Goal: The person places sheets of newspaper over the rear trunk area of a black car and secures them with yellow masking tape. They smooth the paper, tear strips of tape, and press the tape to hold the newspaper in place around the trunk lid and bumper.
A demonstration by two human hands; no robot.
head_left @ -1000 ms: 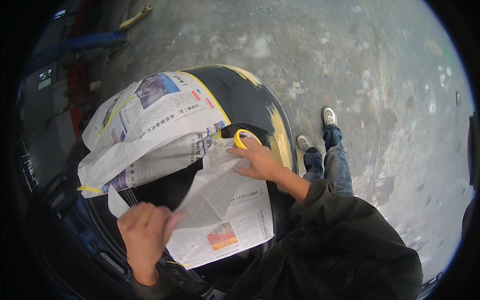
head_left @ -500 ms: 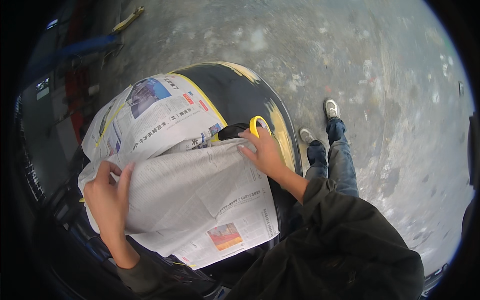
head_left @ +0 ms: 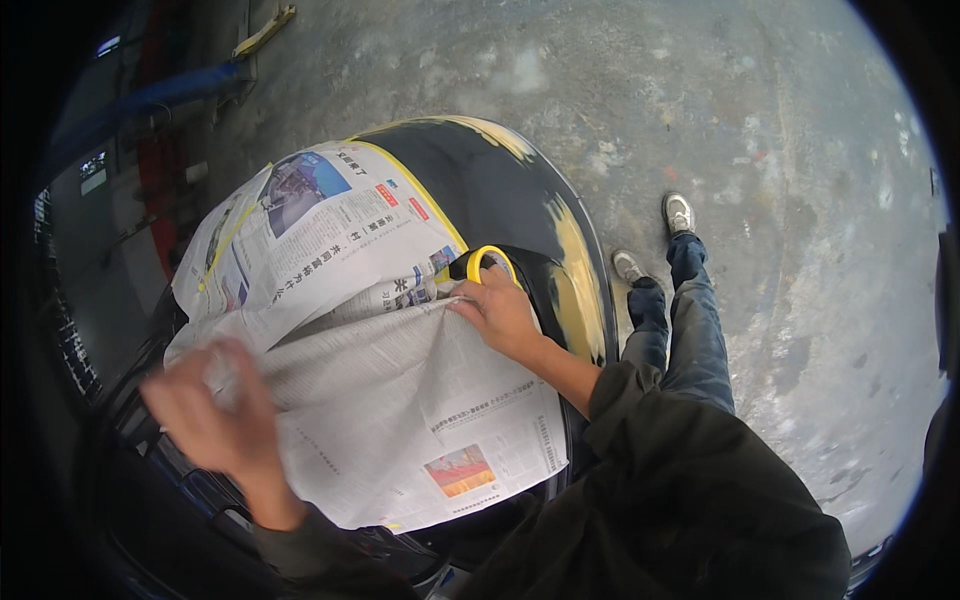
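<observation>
Masking of the black car panel is partly complete. An upper newspaper sheet lies on the panel with yellow tape running along its right edge. A lower sheet overlaps it and covers the near part of the panel; no tape is visible along its right or lower edge, so by appearance this sheet is not yet fixed. The right side of the panel, with yellow-sanded patches, is bare.

The right hand rests palm down on the upper right corner of the lower sheet, fingers bent, pressing the paper. A yellow tape roll sits at its fingertips; whether the fingers grip the roll or only touch it cannot be determined.

The left hand is over the left edge of the lower sheet and is motion-blurred. Its degree of opening and any hold on the paper cannot be determined.

The lower left of the panel is in deep shadow. The concrete floor lies beyond, with the person's shoes on it.
</observation>
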